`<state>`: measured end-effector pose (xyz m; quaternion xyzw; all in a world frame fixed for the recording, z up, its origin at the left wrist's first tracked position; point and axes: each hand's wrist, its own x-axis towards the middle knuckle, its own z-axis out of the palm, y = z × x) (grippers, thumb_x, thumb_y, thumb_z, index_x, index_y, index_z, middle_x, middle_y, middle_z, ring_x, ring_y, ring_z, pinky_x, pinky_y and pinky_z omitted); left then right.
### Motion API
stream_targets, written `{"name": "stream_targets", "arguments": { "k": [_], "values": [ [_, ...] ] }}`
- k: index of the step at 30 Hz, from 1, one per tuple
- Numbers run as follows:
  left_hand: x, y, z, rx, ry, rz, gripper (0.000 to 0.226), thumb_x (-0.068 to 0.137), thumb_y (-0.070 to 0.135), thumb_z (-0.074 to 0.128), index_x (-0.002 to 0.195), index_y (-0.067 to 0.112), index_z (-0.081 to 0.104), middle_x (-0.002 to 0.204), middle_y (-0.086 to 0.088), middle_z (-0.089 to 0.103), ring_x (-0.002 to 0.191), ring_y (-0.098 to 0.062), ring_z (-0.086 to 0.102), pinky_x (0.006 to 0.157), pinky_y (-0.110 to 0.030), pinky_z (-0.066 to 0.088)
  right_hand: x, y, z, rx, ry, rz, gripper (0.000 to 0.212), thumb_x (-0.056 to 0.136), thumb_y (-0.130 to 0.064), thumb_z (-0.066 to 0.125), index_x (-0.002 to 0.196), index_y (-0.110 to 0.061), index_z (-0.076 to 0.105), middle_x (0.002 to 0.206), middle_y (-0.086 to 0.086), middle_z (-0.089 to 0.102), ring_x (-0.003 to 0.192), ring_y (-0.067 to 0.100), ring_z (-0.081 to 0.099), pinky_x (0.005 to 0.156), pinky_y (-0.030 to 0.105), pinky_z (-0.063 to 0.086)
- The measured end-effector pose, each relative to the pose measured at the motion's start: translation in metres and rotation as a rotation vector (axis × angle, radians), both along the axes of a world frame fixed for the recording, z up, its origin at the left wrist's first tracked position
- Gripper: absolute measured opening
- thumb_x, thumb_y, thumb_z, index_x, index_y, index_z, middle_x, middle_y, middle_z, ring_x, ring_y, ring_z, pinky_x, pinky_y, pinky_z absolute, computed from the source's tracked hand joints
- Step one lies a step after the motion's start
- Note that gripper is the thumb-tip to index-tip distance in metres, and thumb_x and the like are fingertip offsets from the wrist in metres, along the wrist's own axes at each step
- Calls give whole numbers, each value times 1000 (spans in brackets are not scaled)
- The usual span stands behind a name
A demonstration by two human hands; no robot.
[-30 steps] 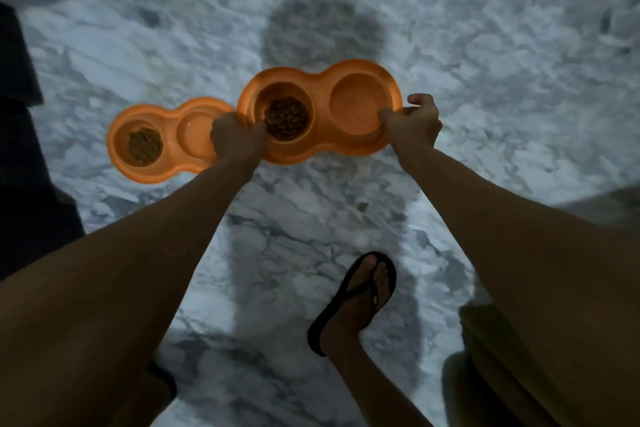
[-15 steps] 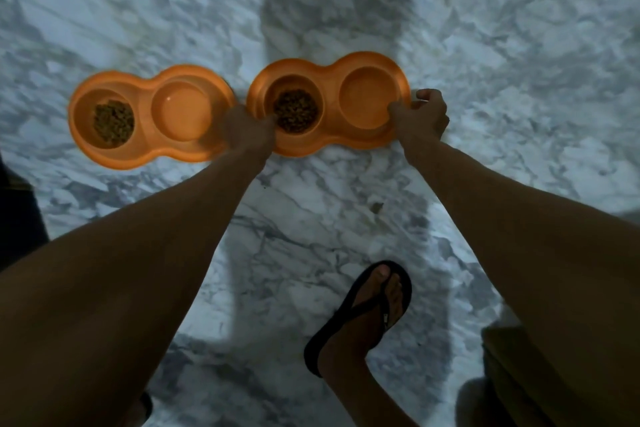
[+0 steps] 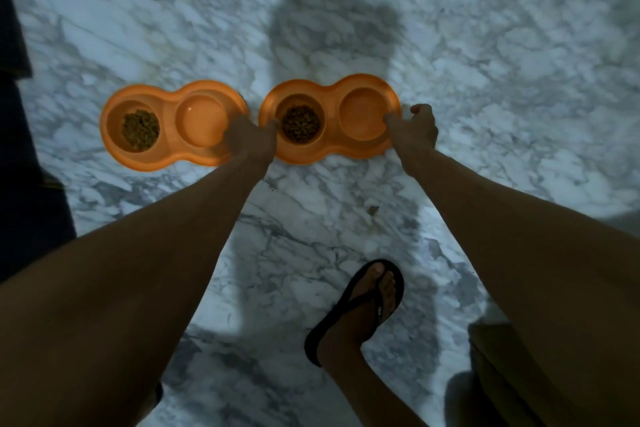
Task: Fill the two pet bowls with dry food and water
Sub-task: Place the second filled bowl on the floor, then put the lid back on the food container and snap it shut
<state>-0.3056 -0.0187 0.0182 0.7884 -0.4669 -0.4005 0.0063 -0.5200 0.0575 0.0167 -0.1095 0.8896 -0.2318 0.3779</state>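
While two orange dishes lie side by side on the marble floor (image 3: 485, 45), the left hand (image 3: 249, 139) and right hand (image 3: 415, 132) grip opposite ends of the right dish (image 3: 332, 149), thumbs on its rim, right fingers curled round the edge (left fingers are hidden). Dry food (image 3: 300, 124) sits in its left cup; the left dish (image 3: 166, 158), just beside it, holds kibble too.

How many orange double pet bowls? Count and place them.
2. The left bowl lies on the marble floor; the right bowl, beside it, is gripped by the left hand and right hand.
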Motion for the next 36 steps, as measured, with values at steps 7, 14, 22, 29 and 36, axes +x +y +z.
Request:
{"name": "stream_targets", "arguments": {
  "k": [7,14,22,29,36],
  "values": [
    [32,-23,186,-88,36,100,56,90,39,63,126,-5,58,125,-23,61,119,-35,55,94,-34,44,28,-31,175,-51,-89,18,53,92,-30,59,139,-12,43,126,8,56,92,18,58,58,23,42],
    [89,-23,436,-152,111,256,63,91,44,60,138,3,51,139,-16,54,130,-31,50,102,-35,41,86,-58,422,-120,-110,129,50,92,-26,58,137,-8,45,87,-5,51,68,4,47,58,23,39],
    [201,-21,638,-369,201,352,49,87,38,61,102,-9,63,102,-27,66,102,-42,62,74,-41,48,216,-92,627,-333,-111,264,22,84,-25,61,103,-14,60,98,7,63,86,25,60,68,28,45],
    [349,-25,754,-549,282,419,44,90,36,63,118,2,64,122,-17,64,115,-30,59,96,-35,47,369,-93,715,-453,-122,386,13,81,-28,61,86,-24,50,97,3,55,89,25,52,81,33,45],
    [498,-12,820,-682,269,497,52,92,33,63,133,1,56,136,-16,58,127,-29,51,103,-30,39,512,-102,772,-521,-105,495,32,83,-29,61,110,-13,61,112,8,66,102,30,63,88,38,51]
  ]
}}
